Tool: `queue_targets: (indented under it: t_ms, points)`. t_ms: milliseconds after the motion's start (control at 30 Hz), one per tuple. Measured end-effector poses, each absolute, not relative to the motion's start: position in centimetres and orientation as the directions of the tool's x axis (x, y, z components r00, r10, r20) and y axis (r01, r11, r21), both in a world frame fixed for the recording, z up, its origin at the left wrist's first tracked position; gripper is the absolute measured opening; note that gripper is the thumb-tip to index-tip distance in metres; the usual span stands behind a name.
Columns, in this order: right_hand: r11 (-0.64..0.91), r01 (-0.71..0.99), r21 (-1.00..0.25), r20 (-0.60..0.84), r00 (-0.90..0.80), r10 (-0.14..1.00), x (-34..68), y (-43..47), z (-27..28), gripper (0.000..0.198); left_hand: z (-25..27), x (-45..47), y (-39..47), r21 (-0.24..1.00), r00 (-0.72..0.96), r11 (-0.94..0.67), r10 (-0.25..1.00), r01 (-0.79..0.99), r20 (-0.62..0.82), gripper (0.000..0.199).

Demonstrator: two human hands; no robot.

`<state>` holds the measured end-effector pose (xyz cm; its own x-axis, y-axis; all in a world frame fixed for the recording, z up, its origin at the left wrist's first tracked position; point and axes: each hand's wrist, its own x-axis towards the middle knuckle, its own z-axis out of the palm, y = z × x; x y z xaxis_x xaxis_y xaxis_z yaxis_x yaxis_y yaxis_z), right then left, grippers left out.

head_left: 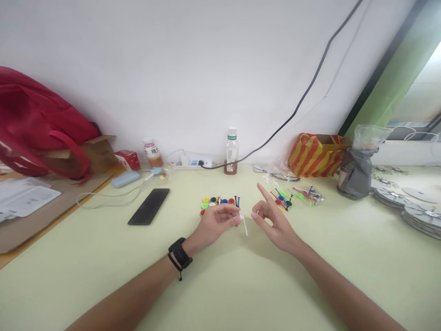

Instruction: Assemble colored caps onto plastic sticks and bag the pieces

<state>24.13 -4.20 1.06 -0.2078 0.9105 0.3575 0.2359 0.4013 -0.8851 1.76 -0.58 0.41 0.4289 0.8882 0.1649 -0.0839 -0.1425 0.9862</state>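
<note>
On the far left lies a red bag (pixel 31 119) beside a cardboard box (pixel 99 154), with white papers (pixel 24 197) in front of them. Further right are a small red carton (pixel 128 159), a light blue case (pixel 126 179) and a black phone (pixel 149 206) flat on the table (pixel 103 257). A small bottle (pixel 152 153) has a label with writing too small to read. A power strip (pixel 193 162) stands by the wall.

The left hand (pixel 217 223), with a black watch (pixel 179 253) on the wrist, pinches a thin white stick (pixel 244 224) between the fingertips. Just behind it lie small coloured pieces (pixel 220 202). A drink bottle (pixel 231 151) contains brown liquid; its green label is not readable.

The right hand (pixel 275 220) is open and holds nothing, its forefinger pointing up. Behind it a clear plastic bag (pixel 303 194) holds coloured sticks. Further right are a striped bag (pixel 315 154), a grey bag (pixel 356 172) and stacked discs (pixel 413 209).
</note>
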Motion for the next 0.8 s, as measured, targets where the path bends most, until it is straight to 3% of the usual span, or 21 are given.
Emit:
queue_targets:
  t_ms: [67, 200, 400, 800]
  points:
    - [0.355, 0.223, -0.908, 0.295, -0.262, 0.919, 24.0, -4.22, 0.95, 0.035, 0.45, 1.73, -0.55, 0.987, 0.42, -0.138, 0.893, -0.084, 0.16, 0.038]
    - [0.288, 0.205, -0.935, 0.202, -0.359, 0.911, 24.16, -3.81, 0.69, 0.062, 0.26, 1.73, -0.42, 0.986, 0.392, -0.144, 0.905, -0.08, 0.164, 0.034]
    - [0.254, 0.113, -0.961, 0.214, -0.286, 0.934, 23.89, -3.66, 0.91, 0.034, 0.26, 1.79, -0.47, 0.985, 0.41, -0.147, 0.896, -0.088, 0.17, 0.033]
    - [0.279, 0.148, -0.949, 0.222, -0.315, 0.923, 23.4, -3.86, 0.29, 0.026, 0.19, 1.79, -0.62, 0.985, 0.448, -0.144, 0.877, -0.095, 0.172, 0.029]
